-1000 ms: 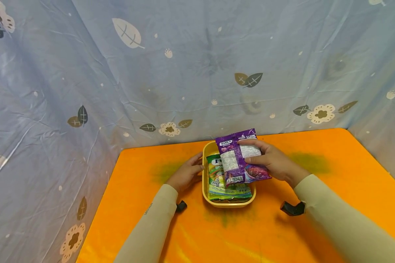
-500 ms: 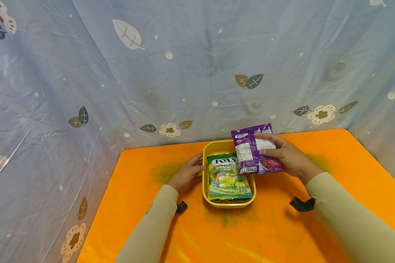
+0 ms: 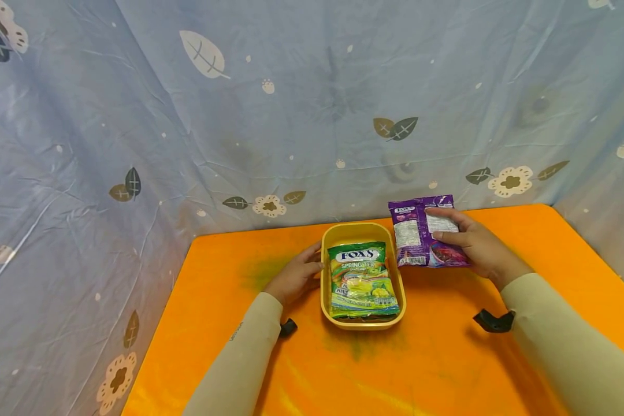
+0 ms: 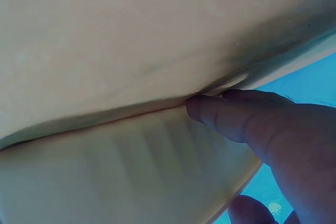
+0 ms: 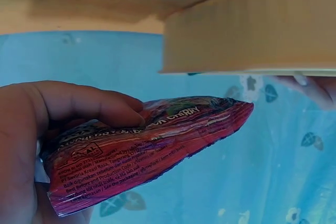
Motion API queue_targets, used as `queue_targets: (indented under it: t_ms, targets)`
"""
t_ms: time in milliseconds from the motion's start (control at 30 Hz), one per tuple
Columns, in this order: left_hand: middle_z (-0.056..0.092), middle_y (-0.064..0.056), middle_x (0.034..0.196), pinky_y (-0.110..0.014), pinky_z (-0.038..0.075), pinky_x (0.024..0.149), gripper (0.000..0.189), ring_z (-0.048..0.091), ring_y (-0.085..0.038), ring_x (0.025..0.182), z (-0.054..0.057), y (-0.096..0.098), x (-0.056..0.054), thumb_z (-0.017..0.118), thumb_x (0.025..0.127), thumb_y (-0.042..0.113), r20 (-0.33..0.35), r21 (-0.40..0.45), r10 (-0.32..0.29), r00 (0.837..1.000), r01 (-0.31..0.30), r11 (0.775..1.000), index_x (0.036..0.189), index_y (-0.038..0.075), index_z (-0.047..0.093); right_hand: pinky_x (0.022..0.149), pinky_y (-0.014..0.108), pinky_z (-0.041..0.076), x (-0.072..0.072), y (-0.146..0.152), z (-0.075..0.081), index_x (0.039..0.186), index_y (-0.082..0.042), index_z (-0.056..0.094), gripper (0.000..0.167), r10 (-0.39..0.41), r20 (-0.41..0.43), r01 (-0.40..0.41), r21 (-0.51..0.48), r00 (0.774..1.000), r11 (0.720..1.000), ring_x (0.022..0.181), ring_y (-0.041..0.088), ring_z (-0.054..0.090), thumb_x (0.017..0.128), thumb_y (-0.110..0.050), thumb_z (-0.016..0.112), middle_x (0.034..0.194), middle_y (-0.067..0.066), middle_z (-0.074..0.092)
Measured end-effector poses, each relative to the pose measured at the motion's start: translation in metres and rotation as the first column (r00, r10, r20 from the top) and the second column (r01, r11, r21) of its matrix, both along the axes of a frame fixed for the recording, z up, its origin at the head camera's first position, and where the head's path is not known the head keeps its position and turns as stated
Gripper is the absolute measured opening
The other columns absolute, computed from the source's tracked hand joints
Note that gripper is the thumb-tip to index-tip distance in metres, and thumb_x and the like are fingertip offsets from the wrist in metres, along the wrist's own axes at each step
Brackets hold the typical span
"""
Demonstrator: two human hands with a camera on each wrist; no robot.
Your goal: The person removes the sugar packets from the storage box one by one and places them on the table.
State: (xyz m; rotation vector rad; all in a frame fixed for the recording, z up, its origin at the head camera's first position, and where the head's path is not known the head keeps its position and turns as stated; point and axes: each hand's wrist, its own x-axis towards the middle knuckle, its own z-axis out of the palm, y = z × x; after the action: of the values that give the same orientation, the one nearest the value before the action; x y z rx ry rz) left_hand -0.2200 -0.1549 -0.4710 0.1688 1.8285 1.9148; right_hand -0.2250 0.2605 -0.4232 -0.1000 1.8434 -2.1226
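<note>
My right hand (image 3: pixel 486 247) grips a purple Fox's candy bag (image 3: pixel 415 236) by its right side, thumb on the face that shows. The bag is tilted up just right of a yellow plastic tray (image 3: pixel 403 306). In the right wrist view the candy bag (image 5: pixel 126 153) shows its printed bottom, pinched between thumb and fingers. A green Fox's Spring Tea candy bag (image 3: pixel 361 283) lies face up in the tray, covering whatever is under it. My left hand (image 3: pixel 293 277) rests against the tray's left side; in the left wrist view its fingers (image 4: pixel 231 119) touch the ribbed tray wall (image 4: pixel 131 166).
The tray stands on a table with an orange cover (image 3: pixel 229 346). A blue-grey curtain (image 3: pixel 312 115) with leaf and flower prints hangs behind the table and at both sides. Black mounts jut from the left wrist (image 3: pixel 288 328) and right wrist (image 3: pixel 494 321).
My right hand has carried the purple candy bag rightward from over the tray to beyond its right rim. The green bag is now fully uncovered. My left hand has stayed at the tray.
</note>
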Motion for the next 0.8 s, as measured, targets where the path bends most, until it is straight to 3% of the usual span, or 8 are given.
queue_targets:
  t_ms: [233, 500, 633, 800]
  targets:
    - [0.037, -0.011, 0.172, -0.052, 0.047, 0.114, 0.07, 0.059, -0.034, 0.137, 0.002, 0.0, 0.001, 0.055, 0.11, 0.011, 0.004, -0.012, 0.008, 1.0, -0.008, 1.0, 0.175, 0.021, 0.029, 0.081, 0.037, 0.065, -0.007, 0.013, -0.006, 0.157, -0.033, 0.055, 0.05, -0.003, 0.005, 0.003, 0.018, 1.0, 1.0, 0.094, 0.023, 0.077, 0.112, -0.012, 0.064, 0.122, 0.005, 0.068]
    - [0.036, -0.01, 0.172, -0.053, 0.047, 0.115, 0.072, 0.057, -0.034, 0.14, 0.001, 0.0, 0.002, 0.055, 0.11, 0.01, 0.01, -0.007, 0.014, 1.0, -0.014, 1.0, 0.175, 0.022, 0.028, 0.084, 0.037, 0.065, -0.013, 0.018, -0.02, 0.154, -0.035, 0.056, 0.046, 0.018, 0.002, -0.018, 0.165, 1.0, 0.986, 0.096, 0.021, 0.076, 0.113, -0.017, 0.064, 0.126, 0.004, 0.061]
    - [0.036, -0.01, 0.173, -0.053, 0.047, 0.115, 0.072, 0.056, -0.034, 0.141, 0.001, 0.001, 0.002, 0.055, 0.109, 0.01, 0.01, -0.007, 0.016, 1.0, -0.016, 1.0, 0.175, 0.021, 0.029, 0.085, 0.036, 0.064, -0.015, 0.018, -0.028, 0.156, -0.032, 0.054, 0.046, 0.04, -0.005, -0.038, 0.229, 0.999, 0.973, 0.097, 0.022, 0.074, 0.114, -0.019, 0.062, 0.135, 0.015, 0.057]
    - [0.037, -0.01, 0.172, -0.054, 0.046, 0.115, 0.071, 0.055, -0.033, 0.142, 0.002, 0.001, 0.002, 0.056, 0.109, 0.012, 0.009, -0.021, 0.025, 1.0, -0.025, 0.999, 0.175, 0.021, 0.029, 0.087, 0.035, 0.063, -0.02, 0.018, -0.036, 0.166, -0.022, 0.046, 0.054, 0.063, -0.003, -0.059, 0.333, 0.998, 0.941, 0.102, 0.025, 0.07, 0.114, -0.021, 0.06, 0.154, 0.03, 0.039]
